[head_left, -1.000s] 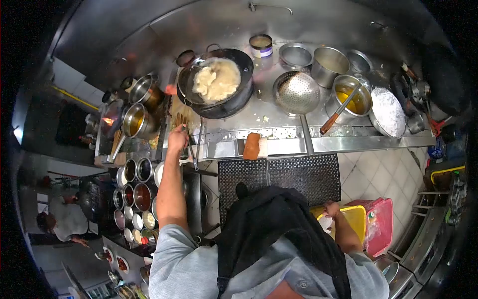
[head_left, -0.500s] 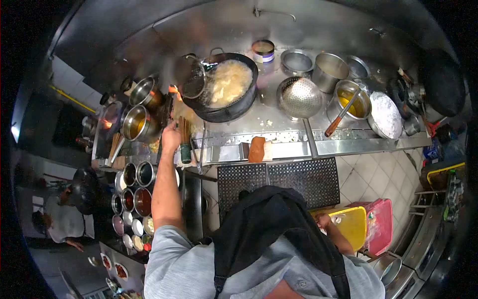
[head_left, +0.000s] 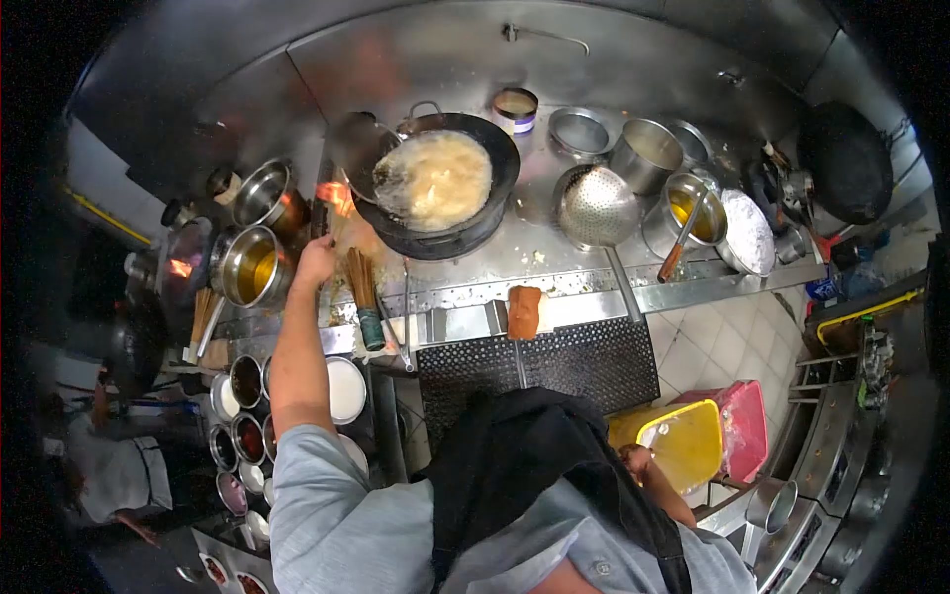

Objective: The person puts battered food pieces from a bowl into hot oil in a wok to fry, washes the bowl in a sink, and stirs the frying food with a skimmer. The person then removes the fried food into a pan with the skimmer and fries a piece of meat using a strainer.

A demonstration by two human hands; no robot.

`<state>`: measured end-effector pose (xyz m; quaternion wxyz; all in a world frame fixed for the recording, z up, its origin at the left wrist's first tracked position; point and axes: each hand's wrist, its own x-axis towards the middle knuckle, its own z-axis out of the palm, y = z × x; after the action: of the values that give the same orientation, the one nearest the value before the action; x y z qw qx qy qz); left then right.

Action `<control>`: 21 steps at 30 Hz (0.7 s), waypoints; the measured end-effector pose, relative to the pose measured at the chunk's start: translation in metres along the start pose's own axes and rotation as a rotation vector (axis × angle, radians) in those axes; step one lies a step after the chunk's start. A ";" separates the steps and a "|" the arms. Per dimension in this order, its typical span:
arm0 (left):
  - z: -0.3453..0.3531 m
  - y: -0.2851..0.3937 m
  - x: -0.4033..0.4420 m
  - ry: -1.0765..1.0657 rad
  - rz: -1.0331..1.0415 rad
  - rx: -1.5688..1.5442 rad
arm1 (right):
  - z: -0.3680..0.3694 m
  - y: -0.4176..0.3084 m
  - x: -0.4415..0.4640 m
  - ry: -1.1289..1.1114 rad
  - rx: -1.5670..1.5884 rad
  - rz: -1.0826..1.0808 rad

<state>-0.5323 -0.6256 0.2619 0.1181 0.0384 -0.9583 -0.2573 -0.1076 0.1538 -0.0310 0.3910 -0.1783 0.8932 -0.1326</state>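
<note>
My left hand [head_left: 317, 259] is closed round the handle of a strainer, whose blurred round head [head_left: 364, 148] is at the left side of a black wok [head_left: 503, 168]. Pale pieces [head_left: 445, 178] lie in bubbling, foamy liquid inside the wok. Flames [head_left: 336, 196] show by its left edge. A bamboo brush [head_left: 368, 302] with a green-wrapped handle lies just right of my left forearm. Low on the right, my right hand [head_left: 636, 460] is closed beside the near edge of a yellow bin [head_left: 683, 443]; what its fingers hold is hidden.
A perforated ladle [head_left: 600, 208], metal pots [head_left: 646, 153] and a foil-like covered bowl [head_left: 747, 233] stand right of the wok. An orange cloth [head_left: 523, 312] lies at the counter edge. Sauce containers [head_left: 346, 389] are at lower left. Another person [head_left: 119, 465] is far left.
The strainer has tilted and moved from over the wok to its left side, uncovering the bubbling liquid. My left hand has moved left and up, away from the bamboo brush.
</note>
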 end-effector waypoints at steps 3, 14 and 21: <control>-0.011 0.004 0.007 -0.496 -0.438 -0.376 | 0.009 -0.017 -0.021 -0.025 0.017 0.064; 0.028 0.018 -0.008 -0.691 -0.676 -0.915 | -0.059 -0.106 -0.028 0.187 0.886 0.544; 0.073 0.078 -0.056 -0.475 -0.682 -1.139 | 0.093 0.091 0.056 -0.087 0.000 -0.425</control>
<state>-0.4969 -0.5156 0.2282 -0.1799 0.2114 -0.6091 -0.7429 -0.0936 0.2028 -0.1629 0.3924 -0.3680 0.8179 -0.2041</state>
